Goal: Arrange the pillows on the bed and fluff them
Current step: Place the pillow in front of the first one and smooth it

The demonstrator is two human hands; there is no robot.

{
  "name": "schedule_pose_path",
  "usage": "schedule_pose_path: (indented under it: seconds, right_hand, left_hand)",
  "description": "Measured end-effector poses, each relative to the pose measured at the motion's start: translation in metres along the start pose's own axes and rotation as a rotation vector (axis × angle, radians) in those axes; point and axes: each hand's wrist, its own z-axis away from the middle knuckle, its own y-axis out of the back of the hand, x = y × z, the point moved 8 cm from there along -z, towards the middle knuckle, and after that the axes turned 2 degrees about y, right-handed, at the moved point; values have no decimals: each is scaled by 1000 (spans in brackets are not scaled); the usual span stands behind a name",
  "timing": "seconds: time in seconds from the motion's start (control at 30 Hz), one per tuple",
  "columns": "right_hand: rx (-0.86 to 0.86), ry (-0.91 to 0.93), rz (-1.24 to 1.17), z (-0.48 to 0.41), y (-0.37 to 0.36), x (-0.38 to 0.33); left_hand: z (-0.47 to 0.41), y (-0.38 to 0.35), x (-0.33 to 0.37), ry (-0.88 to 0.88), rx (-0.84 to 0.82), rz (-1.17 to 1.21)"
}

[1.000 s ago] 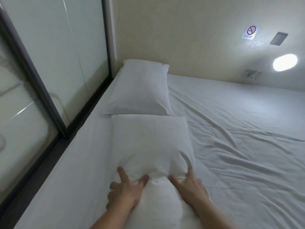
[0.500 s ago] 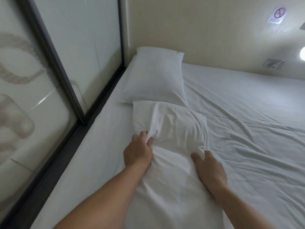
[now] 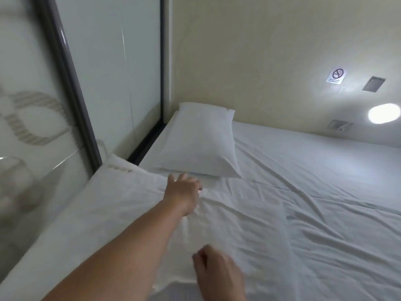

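Observation:
Two white pillows lie along the left side of the bed (image 3: 329, 192). The far pillow (image 3: 201, 142) rests flat against the beige head wall. The near pillow (image 3: 238, 227) spreads wide and rumpled in front of it, its left corner up against the glass panel. My left hand (image 3: 183, 192) reaches across the near pillow, fingers curled into the fabric at its far edge, just short of the far pillow. My right hand (image 3: 219, 272) is at the near end of the same pillow, fingers bent into the cloth. The image is motion-blurred.
A frosted glass partition (image 3: 108, 83) with a dark frame runs along the bed's left edge. On the far right wall are a lit round lamp (image 3: 384, 113), a socket (image 3: 339, 126) and a no-smoking sign (image 3: 336, 76). Wrinkled white sheet covers the right side.
My left hand has moved forward to the near pillow's far edge while my right hand has drawn back toward me. The near pillow has shifted left and spread out, now reaching the glass.

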Motion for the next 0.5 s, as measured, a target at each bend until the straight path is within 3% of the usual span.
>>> schedule_pose_path:
  seconds: [0.13,0.27,0.4,0.5]
  right_hand:
    - [101,76,173,-49,25,43]
    - [19,179,301,-113,10,52]
    - [-145,168,285,-167,-21,41]
    - [-250,124,289,-187,-51,33]
  left_hand:
    - [52,-71,-11,130,-321,71]
    - [92,-103,-13,101,-386,75]
    - [121,-121,-35,7,-567,-225]
    - [127,-124,-62,76,-518,-350]
